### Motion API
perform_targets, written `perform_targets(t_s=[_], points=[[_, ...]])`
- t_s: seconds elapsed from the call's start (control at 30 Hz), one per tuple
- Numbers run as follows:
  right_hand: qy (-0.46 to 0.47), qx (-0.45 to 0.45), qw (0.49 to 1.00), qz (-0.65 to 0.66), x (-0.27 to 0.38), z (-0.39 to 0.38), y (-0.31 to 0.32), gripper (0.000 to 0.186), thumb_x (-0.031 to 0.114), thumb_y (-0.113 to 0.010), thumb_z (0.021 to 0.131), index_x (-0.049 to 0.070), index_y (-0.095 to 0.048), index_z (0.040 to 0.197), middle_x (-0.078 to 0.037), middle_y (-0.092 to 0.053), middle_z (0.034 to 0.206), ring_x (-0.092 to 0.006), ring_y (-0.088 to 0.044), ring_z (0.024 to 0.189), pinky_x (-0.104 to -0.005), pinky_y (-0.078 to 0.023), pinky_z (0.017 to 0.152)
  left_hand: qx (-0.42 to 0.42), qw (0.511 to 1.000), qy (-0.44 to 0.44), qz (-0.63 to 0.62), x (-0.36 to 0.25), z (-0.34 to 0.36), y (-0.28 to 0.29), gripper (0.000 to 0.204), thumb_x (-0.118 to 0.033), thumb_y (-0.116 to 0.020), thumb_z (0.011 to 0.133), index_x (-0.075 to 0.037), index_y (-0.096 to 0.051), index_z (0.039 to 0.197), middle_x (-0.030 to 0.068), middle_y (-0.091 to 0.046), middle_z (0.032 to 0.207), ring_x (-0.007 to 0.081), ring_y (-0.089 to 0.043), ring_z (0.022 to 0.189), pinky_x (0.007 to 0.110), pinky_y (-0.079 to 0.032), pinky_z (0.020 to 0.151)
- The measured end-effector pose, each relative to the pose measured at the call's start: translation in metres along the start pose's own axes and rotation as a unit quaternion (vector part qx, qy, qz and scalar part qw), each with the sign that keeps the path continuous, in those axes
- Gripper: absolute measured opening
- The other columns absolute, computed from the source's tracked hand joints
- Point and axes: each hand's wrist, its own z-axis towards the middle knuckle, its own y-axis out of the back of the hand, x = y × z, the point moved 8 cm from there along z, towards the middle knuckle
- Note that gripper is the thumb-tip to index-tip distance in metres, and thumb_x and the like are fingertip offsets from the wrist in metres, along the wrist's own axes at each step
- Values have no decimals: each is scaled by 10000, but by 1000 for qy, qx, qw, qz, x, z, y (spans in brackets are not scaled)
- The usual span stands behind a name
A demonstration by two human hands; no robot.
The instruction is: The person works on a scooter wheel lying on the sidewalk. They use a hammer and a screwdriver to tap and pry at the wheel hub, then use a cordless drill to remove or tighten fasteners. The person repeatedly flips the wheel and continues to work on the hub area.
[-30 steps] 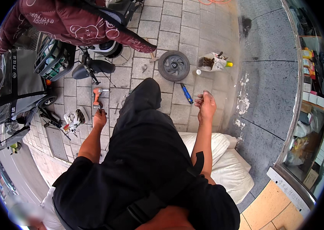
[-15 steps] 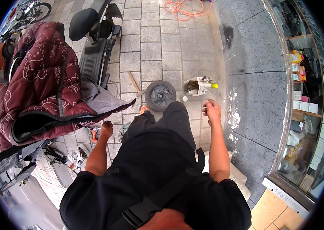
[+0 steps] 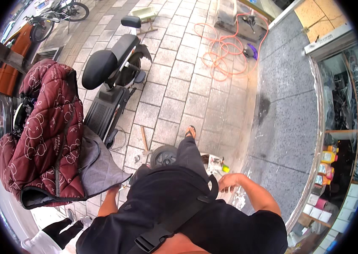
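My right hand point(image 3: 229, 182) hangs at my side with loosely curled fingers apart and nothing visible in them, near a pale container point(image 3: 216, 163) with a yellow-green item. My left hand point(image 3: 113, 190) is mostly hidden beside the lower edge of a maroon quilted scooter cover point(image 3: 43, 139), so its fingers cannot be made out. Ahead of my body a black wheel point(image 3: 160, 155) lies on the pavers, partly behind my legs, with a wooden-handled tool point(image 3: 143, 139) beside it. My sandalled foot point(image 3: 191, 132) is stepping past the wheel.
A black scooter point(image 3: 105, 110) stands at left, bicycles point(image 3: 75, 11) behind it. A coiled orange hose point(image 3: 221, 53) lies ahead near a low platform. A glass shop cabinet point(image 3: 340, 114) borders the grey ledge at right. Another person's legs point(image 3: 60, 233) show at lower left.
My body has moved forward past the wheel, and more pavement, hose and scooter have come into view. My left hand has passed beside the cover and become mostly hidden.
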Motion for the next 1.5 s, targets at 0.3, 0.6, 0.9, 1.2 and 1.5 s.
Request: perform_targets(t_s=[0.3, 0.6, 0.9, 1.2, 1.5], points=[[128, 271, 952, -67, 73, -149, 69, 373, 222, -731, 860, 150, -703, 1225, 9, -691, 806, -117, -680, 737, -298, -515, 533, -18, 980, 83, -181, -126, -28, 14, 342, -251, -571, 959, 22, -703, 1119, 206, -726, 1108, 341, -721, 973, 451, -573, 794], [107, 233, 957, -137, 140, -202, 159, 405, 260, -756, 860, 126, -713, 1240, -55, -706, 968, -173, -691, 877, -357, -542, 690, -115, 936, 28, -332, -200, 56, 101, 320, -173, -565, 904, 120, -672, 978, 291, -731, 906, 381, -746, 738, 462, -593, 654], [-26, -65, 920, -385, 232, -220, 238, 442, 325, -779, 862, 106, -729, 1243, -120, -719, 1150, -231, -692, 1018, -409, -545, 845, -282, 869, 149, -378, -224, 152, 293, 388, -306, -516, 1015, -41, -676, 1249, 301, -703, 1144, 467, -679, 1060, 504, -529, 966], [-9, -225, 852, -473, 455, -146, 391, 423, 411, -748, 856, 67, -772, 1102, -144, -772, 1024, -338, -726, 939, -481, -554, 807, -314, 841, 56, -436, -318, 39, 448, 318, -397, -469, 1073, -219, -615, 1292, 205, -743, 1045, 432, -696, 1024, 521, -528, 878], [7, -73, 608, -791, 608, -75, 358, 431, 329, -754, 793, 42, -768, 1114, -167, -753, 1150, -376, -705, 1092, -472, -559, 884, -281, 674, 87, -678, -426, 24, 398, 343, -373, -501, 1086, -110, -648, 1250, 58, -721, 743, 207, -723, 749, 356, -544, 736]])
